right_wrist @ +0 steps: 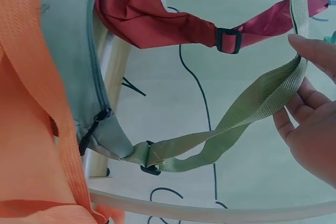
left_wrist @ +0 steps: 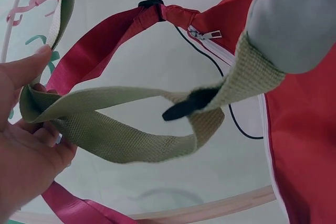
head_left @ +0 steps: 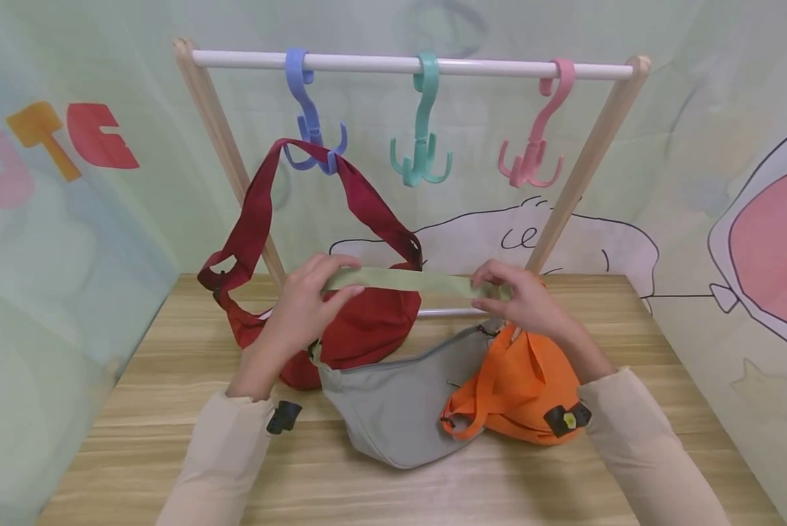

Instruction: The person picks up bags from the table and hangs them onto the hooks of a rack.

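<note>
A grey shoulder bag with a pale green webbing strap lies on the wooden table. My left hand pinches the strap's left part, and my right hand pinches its right part. Between them the strap is stretched level above the bag. Close to the right hand, the strap hangs doubled and twisted down to a black buckle. Behind stands a red bag, its strap looped over the blue hook. An orange bag covers the grey bag's right end.
A rack with wooden legs and a white rail stands at the back. From the rail hang a green hook and a pink hook, neither bearing a bag. A printed cloth backdrop surrounds the table.
</note>
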{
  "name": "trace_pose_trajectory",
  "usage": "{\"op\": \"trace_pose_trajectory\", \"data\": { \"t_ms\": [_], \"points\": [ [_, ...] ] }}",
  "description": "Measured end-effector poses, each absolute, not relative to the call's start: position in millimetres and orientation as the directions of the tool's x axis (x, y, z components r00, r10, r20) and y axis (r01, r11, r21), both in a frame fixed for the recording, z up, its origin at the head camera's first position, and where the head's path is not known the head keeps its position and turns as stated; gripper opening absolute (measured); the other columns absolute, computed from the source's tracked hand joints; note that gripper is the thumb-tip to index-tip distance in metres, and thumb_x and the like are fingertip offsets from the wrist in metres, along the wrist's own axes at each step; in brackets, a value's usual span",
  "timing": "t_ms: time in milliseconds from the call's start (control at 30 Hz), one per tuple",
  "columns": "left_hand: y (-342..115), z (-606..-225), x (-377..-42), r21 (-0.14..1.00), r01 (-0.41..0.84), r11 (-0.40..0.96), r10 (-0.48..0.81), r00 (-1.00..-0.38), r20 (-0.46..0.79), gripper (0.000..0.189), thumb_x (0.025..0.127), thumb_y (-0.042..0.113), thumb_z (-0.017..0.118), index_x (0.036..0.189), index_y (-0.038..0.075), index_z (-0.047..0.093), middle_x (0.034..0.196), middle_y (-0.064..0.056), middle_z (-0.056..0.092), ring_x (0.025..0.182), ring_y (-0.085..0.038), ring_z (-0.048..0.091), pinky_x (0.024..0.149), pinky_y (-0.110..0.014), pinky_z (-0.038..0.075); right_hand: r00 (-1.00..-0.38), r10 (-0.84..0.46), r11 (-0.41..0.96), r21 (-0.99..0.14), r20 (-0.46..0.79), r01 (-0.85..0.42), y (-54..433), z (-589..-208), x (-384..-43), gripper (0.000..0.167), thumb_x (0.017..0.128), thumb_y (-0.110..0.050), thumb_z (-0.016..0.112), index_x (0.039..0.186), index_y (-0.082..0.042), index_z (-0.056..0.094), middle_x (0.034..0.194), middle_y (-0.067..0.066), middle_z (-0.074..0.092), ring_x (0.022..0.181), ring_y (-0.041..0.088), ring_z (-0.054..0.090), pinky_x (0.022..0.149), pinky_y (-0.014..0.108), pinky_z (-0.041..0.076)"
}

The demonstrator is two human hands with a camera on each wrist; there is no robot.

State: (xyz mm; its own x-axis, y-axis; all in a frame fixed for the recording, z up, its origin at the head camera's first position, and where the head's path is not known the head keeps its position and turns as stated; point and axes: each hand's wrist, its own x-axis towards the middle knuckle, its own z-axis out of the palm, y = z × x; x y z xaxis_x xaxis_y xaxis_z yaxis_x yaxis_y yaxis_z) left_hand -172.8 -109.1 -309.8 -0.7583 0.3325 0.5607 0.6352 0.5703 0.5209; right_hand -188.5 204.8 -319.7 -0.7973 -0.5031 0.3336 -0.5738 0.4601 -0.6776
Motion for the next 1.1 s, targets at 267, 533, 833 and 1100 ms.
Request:
{"op": "trace_pose_trajectory", "data": {
  "t_ms": [267,533,833,1100],
  "points": [
    [-110.3,-305.8,-174.1,0.512,0.648,0.563,0.331,-0.745,0.579,0.031,0.079,0.009,0.070,0.108,0.004,0.060,0.102,-0.012,0.059,0.095,-0.025,0.055,0.081,-0.041,0.045,-0.792,-0.517,0.457,-0.677,0.325,-0.577,205.7,-310.1,-191.1,0.021,0.078,0.005,0.067,0.093,-0.005,0.057,0.093,0.003,0.058,0.088,0.019,0.047,0.080,0.037,0.039],
    [-110.2,-301.8,-176.8,0.504,0.645,0.574,0.329,-0.745,0.580,0.031,0.080,0.010,0.070,0.109,0.004,0.059,0.102,-0.012,0.059,0.096,-0.026,0.055,0.080,-0.042,0.044,-0.798,-0.500,0.482,-0.657,0.336,-0.579,204.2,-303.0,-193.3,0.020,0.079,0.004,0.067,0.095,-0.004,0.058,0.093,0.004,0.058,0.086,0.019,0.046,0.078,0.037,0.038],
    [-107.8,-296.9,-177.5,0.499,0.637,0.587,0.318,-0.749,0.581,0.032,0.080,0.010,0.070,0.110,0.003,0.060,0.104,-0.013,0.060,0.098,-0.026,0.055,0.084,-0.042,0.044,-0.817,-0.457,0.512,-0.647,0.353,-0.565,200.2,-293.3,-192.9,0.022,0.079,0.005,0.067,0.098,-0.002,0.058,0.093,0.006,0.059,0.086,0.020,0.047,0.080,0.040,0.040],
    [-103.8,-295.9,-176.3,0.489,0.645,0.588,0.296,-0.734,0.611,0.031,0.079,0.007,0.071,0.107,0.002,0.061,0.101,-0.014,0.060,0.096,-0.027,0.056,0.082,-0.042,0.045,-0.833,-0.431,0.523,-0.656,0.348,-0.544,199.7,-290.9,-193.2,0.021,0.081,0.003,0.065,0.099,-0.002,0.058,0.094,0.007,0.059,0.086,0.020,0.048,0.078,0.038,0.040]
  ]
}}
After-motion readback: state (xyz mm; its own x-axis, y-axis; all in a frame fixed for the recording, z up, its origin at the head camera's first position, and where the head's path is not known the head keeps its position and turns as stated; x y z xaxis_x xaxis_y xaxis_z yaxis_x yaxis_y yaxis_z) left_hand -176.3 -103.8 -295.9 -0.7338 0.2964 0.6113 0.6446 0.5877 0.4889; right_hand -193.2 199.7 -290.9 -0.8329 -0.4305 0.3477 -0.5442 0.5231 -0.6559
